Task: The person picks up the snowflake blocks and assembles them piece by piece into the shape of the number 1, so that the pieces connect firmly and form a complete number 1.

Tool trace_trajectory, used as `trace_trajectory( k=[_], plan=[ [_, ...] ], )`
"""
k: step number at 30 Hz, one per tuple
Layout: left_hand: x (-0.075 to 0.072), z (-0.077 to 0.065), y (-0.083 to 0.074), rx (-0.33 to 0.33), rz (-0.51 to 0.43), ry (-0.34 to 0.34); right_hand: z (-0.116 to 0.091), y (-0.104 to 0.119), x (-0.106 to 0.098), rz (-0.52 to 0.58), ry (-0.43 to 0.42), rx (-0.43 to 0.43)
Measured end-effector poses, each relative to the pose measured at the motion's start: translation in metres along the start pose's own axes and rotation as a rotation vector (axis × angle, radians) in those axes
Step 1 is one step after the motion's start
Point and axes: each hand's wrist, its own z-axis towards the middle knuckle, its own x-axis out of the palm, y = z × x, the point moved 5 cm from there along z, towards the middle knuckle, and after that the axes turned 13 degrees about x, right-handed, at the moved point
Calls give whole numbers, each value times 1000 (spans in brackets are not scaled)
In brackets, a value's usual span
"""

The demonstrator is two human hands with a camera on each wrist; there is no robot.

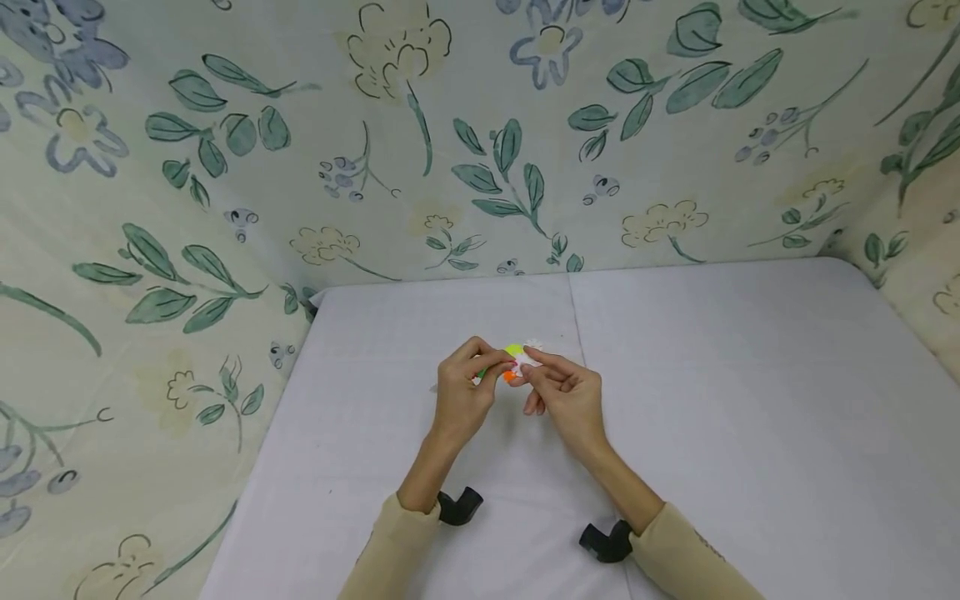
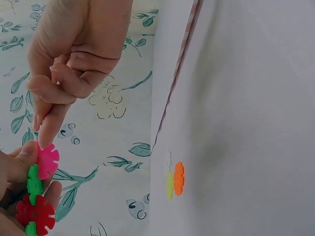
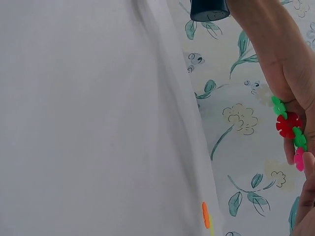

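Observation:
My left hand (image 1: 465,392) grips a short chain of notched, flower-shaped plastic linking discs. In the left wrist view it runs from a green disc through a red disc (image 2: 35,215) and another green disc (image 2: 34,184) to a pink disc (image 2: 48,160) at the end. Curled fingers of my right hand (image 1: 566,400) meet the left fingertips and pinch the pink disc's edge. The right wrist view shows the same chain, with the red disc (image 3: 288,125) against the left fingers. Fingers partly cover the chain in the head view.
Behind the hands, an orange disc (image 2: 179,178), a yellow disc (image 2: 170,186) and a pale disc (image 2: 170,158) lie on the white-covered table (image 1: 750,417). Floral cloth (image 1: 510,108) hangs around the table. Each wrist carries a black camera mount (image 1: 459,507).

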Motion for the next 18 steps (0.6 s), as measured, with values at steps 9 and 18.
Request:
trace_trajectory(
  k=[9, 18],
  plan=[
    [1, 0, -2, 20, 25, 10, -3, -1, 2, 12, -4, 1],
    [-2, -1, 3, -38, -17, 32, -1, 4, 1, -64, 21, -35]
  ],
)
